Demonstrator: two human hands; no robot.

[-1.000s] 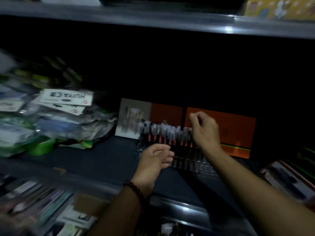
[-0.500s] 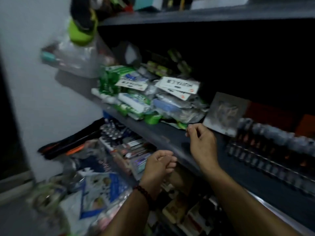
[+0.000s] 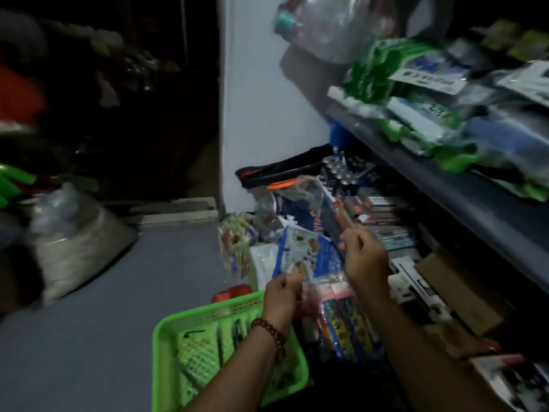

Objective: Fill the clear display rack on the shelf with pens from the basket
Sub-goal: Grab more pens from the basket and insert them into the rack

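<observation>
The green plastic basket [image 3: 208, 312] sits low in the middle of the view on the grey floor. A few dark pens [image 3: 237, 333] lie inside it. My left hand [image 3: 281, 295], with a bead bracelet on the wrist, hovers over the basket's far right corner, fingers loosely curled and holding nothing. My right hand [image 3: 364, 254] hangs higher and further right, above a pile of plastic packets, also loosely curled and empty. The clear display rack is out of view.
A grey shelf board [image 3: 445, 179] runs along the right, loaded with green and white packets [image 3: 416, 114]. Below it lie boxed goods and bagged stationery [image 3: 309, 248]. A white wall [image 3: 261, 114] stands behind, and a pale sack [image 3: 77, 239] sits on the floor at left.
My view has swung left and down from the rack to the basket. My right hand has left the pens in the rack, and both hands have dropped toward the basket.
</observation>
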